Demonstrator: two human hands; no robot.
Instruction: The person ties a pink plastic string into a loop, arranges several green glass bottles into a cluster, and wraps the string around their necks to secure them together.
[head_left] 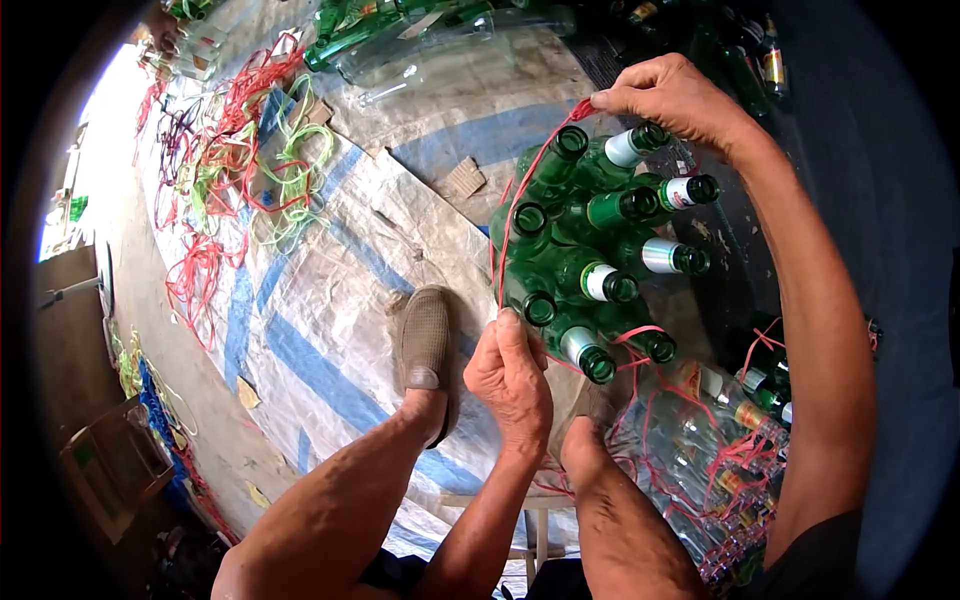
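Observation:
Several green glass bottles (570, 262) stand close together in a cluster in front of me, their open mouths facing up. Some necks carry silver or white labels. A red plastic string (512, 205) runs along the cluster's left side, stretched between my two hands. At the far end, my right hand (680, 98) pinches the string between thumb and fingers. My left hand (512, 378) is closed on it near the cluster's lower left. A pink strand (640, 331) also crosses the neck of a near bottle. The far side of the cluster's base is hidden.
Tangled red and green strings (245, 160) lie on the white and blue sheet (330, 370) at left. Loose bottles (450, 45) lie at the back. Clear bottles (690, 440) tied with pink string are at lower right. Another person's hand (158, 28) shows at upper left.

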